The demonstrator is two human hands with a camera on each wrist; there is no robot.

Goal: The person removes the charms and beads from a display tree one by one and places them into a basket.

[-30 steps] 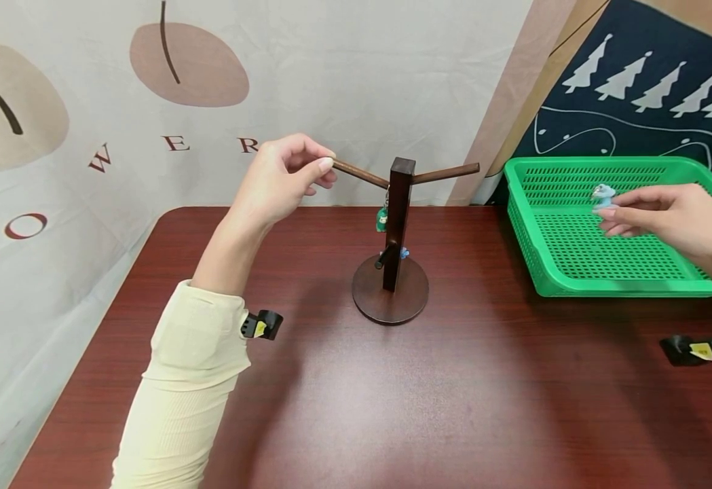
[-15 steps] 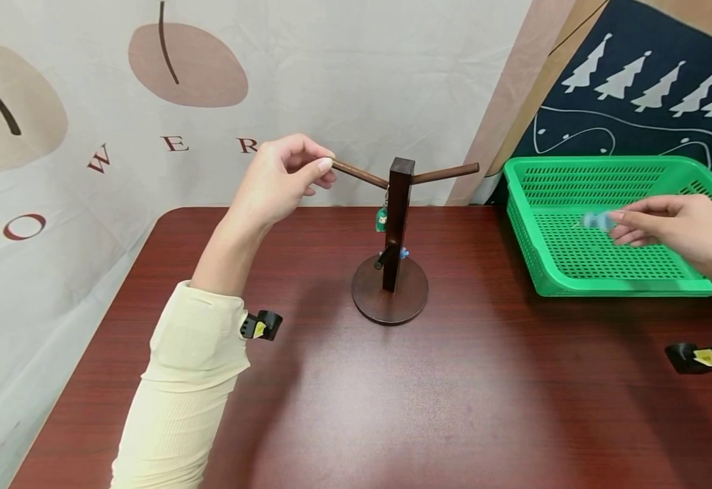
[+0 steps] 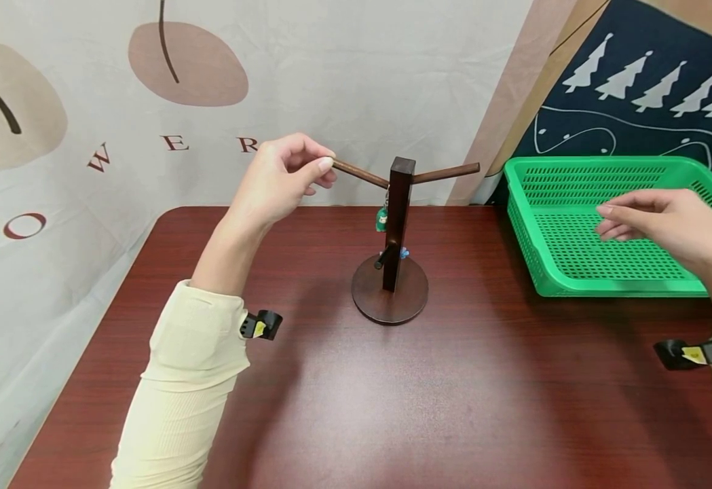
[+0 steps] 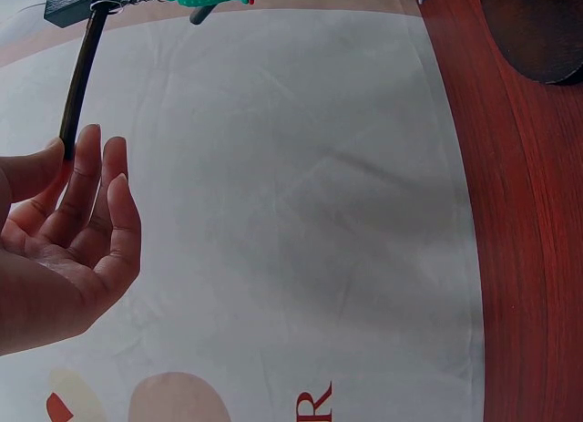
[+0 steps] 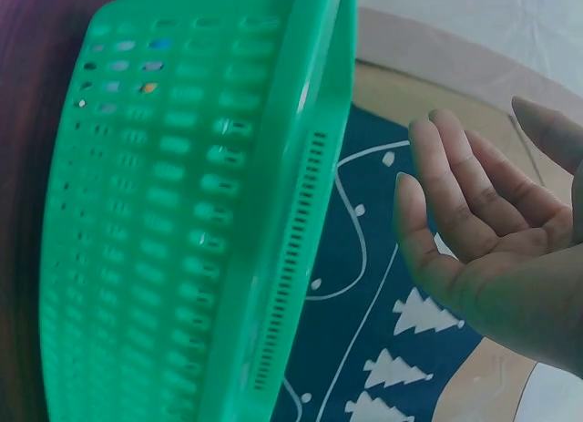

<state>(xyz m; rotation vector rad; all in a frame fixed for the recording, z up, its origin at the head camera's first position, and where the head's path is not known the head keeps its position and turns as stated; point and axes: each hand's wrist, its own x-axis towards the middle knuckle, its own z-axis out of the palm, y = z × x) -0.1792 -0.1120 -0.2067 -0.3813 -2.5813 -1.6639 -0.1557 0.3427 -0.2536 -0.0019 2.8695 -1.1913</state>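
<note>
A dark wooden stand (image 3: 399, 217) with several pegs rises from a round base. My left hand (image 3: 285, 178) pinches the outer end of its left peg (image 3: 360, 173) between thumb and forefinger. From that same peg a small green charm (image 3: 382, 220) dangles on a chain, close to the post. Part of a small blue thing (image 3: 404, 252) shows behind the post, lower down. Over the green plastic basket (image 3: 624, 288) my right hand (image 3: 667, 223) hovers with relaxed fingers, nothing between them. In the right wrist view, specks of blue and orange show through the basket's slots.
The reddish-brown table (image 3: 429, 407) carries the stand in its middle and the basket at the right. A printed cloth (image 3: 343, 75) hangs behind. Dark fabric with white trees (image 3: 624, 81) lies behind the basket. A second upper peg (image 3: 447, 174) points right.
The small blue figure in my right hand was lowered into the basket and let go; the hand came back up slightly, without it. My left hand stays on the peg.
</note>
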